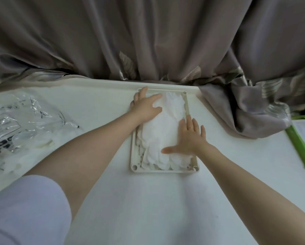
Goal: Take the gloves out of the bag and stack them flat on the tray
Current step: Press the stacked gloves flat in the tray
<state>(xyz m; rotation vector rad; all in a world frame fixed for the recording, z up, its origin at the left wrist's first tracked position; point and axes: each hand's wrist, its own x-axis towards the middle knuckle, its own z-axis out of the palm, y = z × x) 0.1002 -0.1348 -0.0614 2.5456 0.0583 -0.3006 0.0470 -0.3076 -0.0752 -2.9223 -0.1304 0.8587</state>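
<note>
A stack of white gloves lies flat in a cream rectangular tray near the table's far edge. My left hand presses with straight fingers on the far left part of the stack, its outer fingers over the tray's left rim. My right hand lies flat on the near right part of the stack, thumb stretched to the left. A clear plastic bag with black print lies crumpled at the left of the table, with more white gloves showing inside it and at its mouth.
The white table runs toward me. A grey-brown curtain hangs behind the table and spills onto its right part. A green-edged board with paper on it lies at the right edge.
</note>
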